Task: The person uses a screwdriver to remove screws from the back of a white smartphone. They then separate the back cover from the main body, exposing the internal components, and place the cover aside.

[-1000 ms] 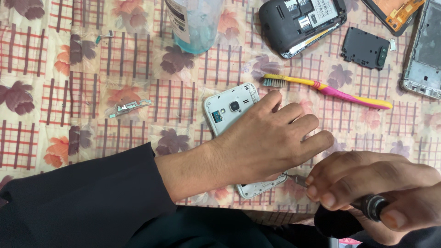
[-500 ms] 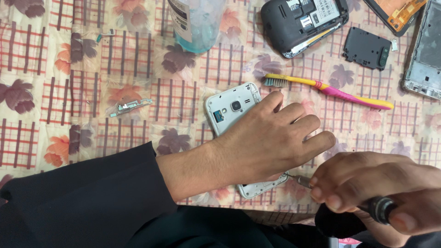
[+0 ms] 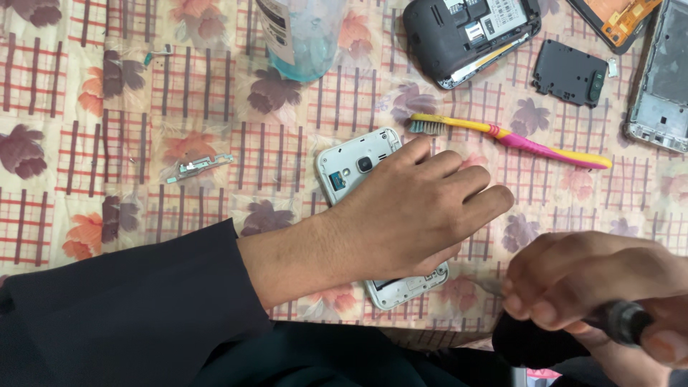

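Note:
A white phone [image 3: 352, 167] with its back cover off lies face down on the flowered tablecloth [image 3: 86, 143]. My left hand [image 3: 416, 208] lies flat over its middle and pins it down, leaving only the camera end and the near end [image 3: 405, 288] visible. My right hand [image 3: 595, 287] is at the lower right, just past the phone's near end, its fingers closed around a black-handled screwdriver [image 3: 623, 321]. The tool's tip is hidden behind my fingers.
A yellow and pink toothbrush [image 3: 509, 138] lies beyond my left hand. A bottle of blue liquid [image 3: 301, 36], a black opened phone [image 3: 466, 32], a black cover piece [image 3: 570, 72], a silver frame [image 3: 663, 79] and a small metal part [image 3: 197, 167] are spread around.
My right hand with the screwdriver has drawn slightly right, away from the phone's near end; the thin metal tip seen earlier is now hidden. My left hand has stayed in place.

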